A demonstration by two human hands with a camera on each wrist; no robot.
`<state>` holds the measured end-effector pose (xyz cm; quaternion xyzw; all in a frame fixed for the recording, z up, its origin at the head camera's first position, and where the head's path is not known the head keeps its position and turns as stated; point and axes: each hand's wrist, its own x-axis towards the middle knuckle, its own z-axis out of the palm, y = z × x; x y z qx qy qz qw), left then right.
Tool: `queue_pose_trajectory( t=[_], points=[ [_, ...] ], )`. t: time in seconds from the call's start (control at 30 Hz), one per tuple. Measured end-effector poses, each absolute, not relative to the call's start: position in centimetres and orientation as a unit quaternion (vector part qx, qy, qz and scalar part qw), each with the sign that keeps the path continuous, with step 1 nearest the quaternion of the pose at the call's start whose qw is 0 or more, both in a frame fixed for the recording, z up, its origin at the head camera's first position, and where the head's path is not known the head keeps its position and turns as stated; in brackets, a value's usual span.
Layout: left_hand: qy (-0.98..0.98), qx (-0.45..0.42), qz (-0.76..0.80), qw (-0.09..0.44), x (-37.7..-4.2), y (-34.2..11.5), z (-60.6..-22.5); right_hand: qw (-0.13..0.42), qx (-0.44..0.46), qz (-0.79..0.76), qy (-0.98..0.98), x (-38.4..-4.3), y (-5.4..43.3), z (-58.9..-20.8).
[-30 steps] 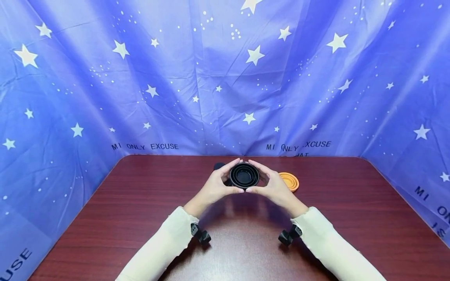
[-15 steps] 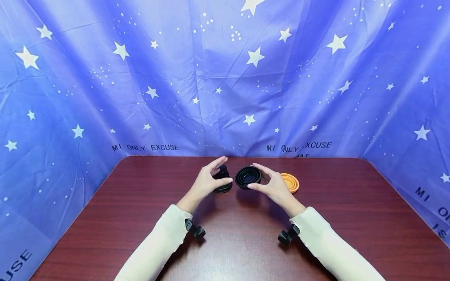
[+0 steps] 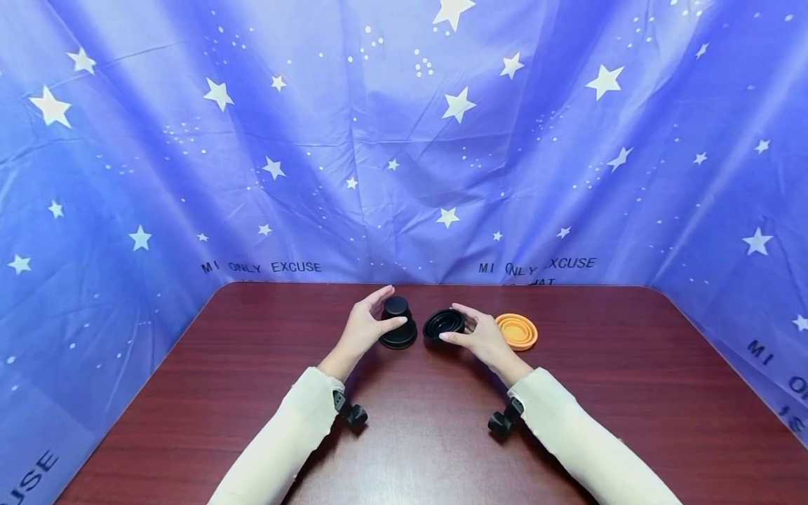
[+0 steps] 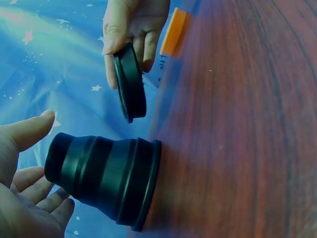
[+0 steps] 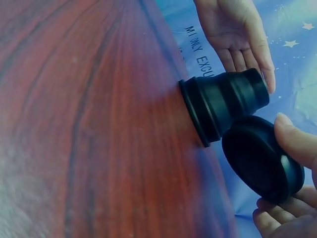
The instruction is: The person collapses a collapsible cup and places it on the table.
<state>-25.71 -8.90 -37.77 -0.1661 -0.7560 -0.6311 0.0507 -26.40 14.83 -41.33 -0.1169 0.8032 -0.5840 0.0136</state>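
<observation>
- Blue star-printed cloth rises beyond both hands, behind a reddish wood-grained table.
- We see the left hand spread beside a black stepped cup, wide rim down.
- Right of that cup, the right hand pinches a flattened black cup; an orange ringed disc lies just outside that hand.
- Our left wrist view shows a gap between thumb and stepped cup, hidden from the head.

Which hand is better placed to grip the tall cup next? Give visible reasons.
Probably the left hand: it is open beside the tall cup, thumb and fingers spread near its narrow end. The right hand holds the flat cup.
</observation>
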Motion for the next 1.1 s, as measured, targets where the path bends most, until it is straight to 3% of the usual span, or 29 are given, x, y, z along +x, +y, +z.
queue_pose_trajectory(
  t=[0.33, 0.6, 1.1],
  points=[
    [-0.752, -0.142, -0.642, 0.044, -27.8, -9.0, -40.6, 0.048, -0.114, -0.584, 0.802, -27.1, 15.5, -42.5],
    [-0.758, -0.092, -0.644, 0.049, -28.0, -9.0, -41.0, 0.046, -0.156, -0.525, 0.835, -27.2, 16.3, -42.7],
    [-0.753, -0.096, -0.648, 0.066, -27.8, -9.1, -40.9, 0.065, -0.156, -0.492, 0.854, -27.3, 16.6, -43.1]
  ],
)
